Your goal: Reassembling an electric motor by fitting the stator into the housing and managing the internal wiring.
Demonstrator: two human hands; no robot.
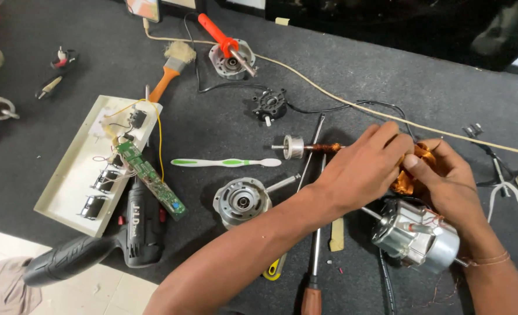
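A bundle of thin copper winding wire (412, 175) sits right of centre on the dark mat, likely light, springy and easily kinked, best held by the whole bunch. Both the left hand (364, 166) and right hand (445, 175) pinch it between fingertips, directly over it. A silver motor housing (416, 236) lies just nearer.

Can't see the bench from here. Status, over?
Left hand and right hand both pinching the orange copper wire bundle. Silver motor housing just below. Copper-wound rotor shaft beside the left hand.
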